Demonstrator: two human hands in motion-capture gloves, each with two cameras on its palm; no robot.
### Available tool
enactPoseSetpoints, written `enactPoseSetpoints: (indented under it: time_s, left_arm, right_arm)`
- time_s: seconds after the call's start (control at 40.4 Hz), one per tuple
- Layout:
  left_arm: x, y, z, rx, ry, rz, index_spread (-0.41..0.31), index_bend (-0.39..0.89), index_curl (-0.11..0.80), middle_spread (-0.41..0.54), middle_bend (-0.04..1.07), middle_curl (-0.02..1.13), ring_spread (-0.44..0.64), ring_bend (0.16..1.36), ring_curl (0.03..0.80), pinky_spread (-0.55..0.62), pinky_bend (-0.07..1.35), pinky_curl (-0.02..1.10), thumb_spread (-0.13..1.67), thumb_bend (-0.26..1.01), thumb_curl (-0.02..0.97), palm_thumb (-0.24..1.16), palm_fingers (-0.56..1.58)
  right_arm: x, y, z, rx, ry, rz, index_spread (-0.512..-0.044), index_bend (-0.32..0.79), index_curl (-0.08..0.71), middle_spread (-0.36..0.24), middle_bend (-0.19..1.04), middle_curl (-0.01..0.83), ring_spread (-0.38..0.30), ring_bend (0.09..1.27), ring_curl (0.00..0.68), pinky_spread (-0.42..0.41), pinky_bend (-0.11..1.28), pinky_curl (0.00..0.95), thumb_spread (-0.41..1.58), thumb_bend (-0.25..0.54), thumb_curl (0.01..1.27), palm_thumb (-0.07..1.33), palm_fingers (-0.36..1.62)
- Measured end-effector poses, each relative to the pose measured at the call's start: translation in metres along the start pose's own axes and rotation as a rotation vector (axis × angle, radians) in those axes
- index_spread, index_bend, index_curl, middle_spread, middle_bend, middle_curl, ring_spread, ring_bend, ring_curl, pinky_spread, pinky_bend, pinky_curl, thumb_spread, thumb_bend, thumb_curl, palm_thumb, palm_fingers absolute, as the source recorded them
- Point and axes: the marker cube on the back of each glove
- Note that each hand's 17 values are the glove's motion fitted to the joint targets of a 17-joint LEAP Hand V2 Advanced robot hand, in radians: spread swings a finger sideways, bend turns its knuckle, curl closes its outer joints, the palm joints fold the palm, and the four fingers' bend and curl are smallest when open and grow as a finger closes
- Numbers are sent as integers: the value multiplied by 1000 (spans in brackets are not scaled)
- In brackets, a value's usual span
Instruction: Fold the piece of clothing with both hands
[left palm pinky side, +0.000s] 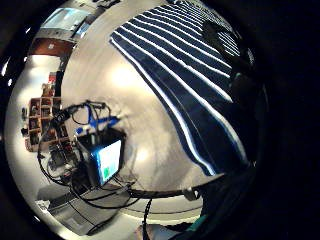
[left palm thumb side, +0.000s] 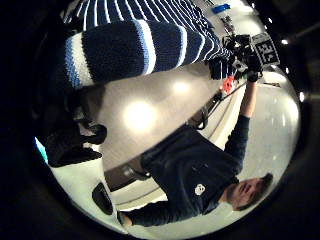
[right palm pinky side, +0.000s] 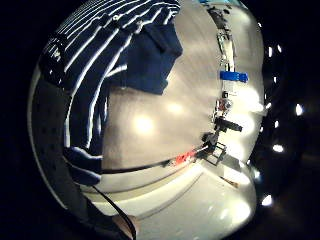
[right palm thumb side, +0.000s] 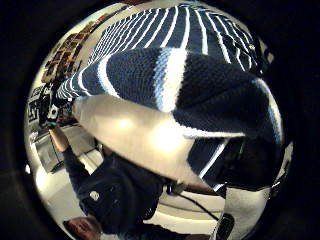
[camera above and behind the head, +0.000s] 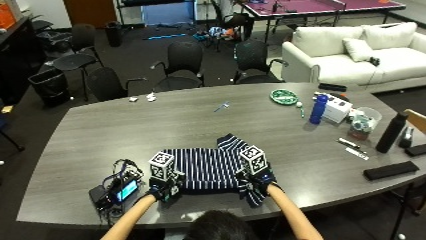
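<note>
Both hands are gripping the striped sweater (camera above and behind the head: 210, 170) on the bench (camera above and behind the head: 120, 130): left hand (camera above and behind the head: 162, 191) at 7 o'clock, right hand (camera above and behind the head: 256, 184) at 5 o'clock, fingers curled on its hem.

Striped sweater (camera above and behind the head: 206, 170) on grey table (camera above and behind the head: 200, 120)

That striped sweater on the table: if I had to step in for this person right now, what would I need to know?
Left hand grips the near left edge of the striped sweater; right hand grips its near right edge, lifted off the grey table.
The sweater lies in front of the person, one sleeve pointing away.
Done: both edges gripped.
Left: probably carry the near edge over and finish folding.
</note>
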Motion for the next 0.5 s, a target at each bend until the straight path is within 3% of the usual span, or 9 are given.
enactPoseSetpoints:
  time_s: [0.149,0.223,0.322,0.421,0.446,0.495]
  left_arm:
    - [15,45,-23,-33,100,67,-217,142,398,-254,316,532,-282,465,447,-256,232,441,1239,-10,506,819,1159]
    - [13,51,-41,-35,178,80,-220,147,402,-256,345,545,-286,477,456,-257,228,443,1216,-12,520,819,1169]
    - [-2,31,-57,-72,291,56,-227,157,409,-258,358,558,-290,514,470,-266,246,451,1162,-14,549,822,1202]
    - [-21,-9,-62,-88,368,55,-230,165,420,-259,381,572,-295,534,482,-273,261,459,1068,-15,589,837,1208]
    - [-23,-17,-64,-110,382,26,-232,166,423,-259,385,575,-296,537,484,-270,264,461,1046,-10,600,848,1204]
    - [-29,-29,-62,-215,405,-112,-234,174,430,-263,393,581,-298,546,489,-269,266,464,1012,-15,615,846,1204]
  right_arm:
    - [-10,20,-17,-62,-55,-161,-262,176,358,-226,330,514,-256,580,454,-328,581,398,729,-13,584,996,1245]
    - [-5,27,-44,-130,-64,-156,-260,192,377,-228,343,523,-253,573,457,-324,566,397,653,-21,608,1001,1254]
    - [10,4,-72,-254,-93,-107,-263,204,404,-231,349,530,-258,563,462,-331,545,396,568,-31,635,993,1258]
    - [20,-34,-94,-299,-29,57,-266,184,417,-233,343,532,-258,552,461,-343,542,395,522,-33,654,981,1245]
    - [19,-39,-100,-307,-3,109,-267,181,420,-235,337,530,-260,547,460,-346,546,396,512,-34,657,979,1239]
    - [16,-56,-105,-315,38,188,-268,169,420,-232,325,525,-260,546,460,-355,536,391,513,-35,659,975,1224]
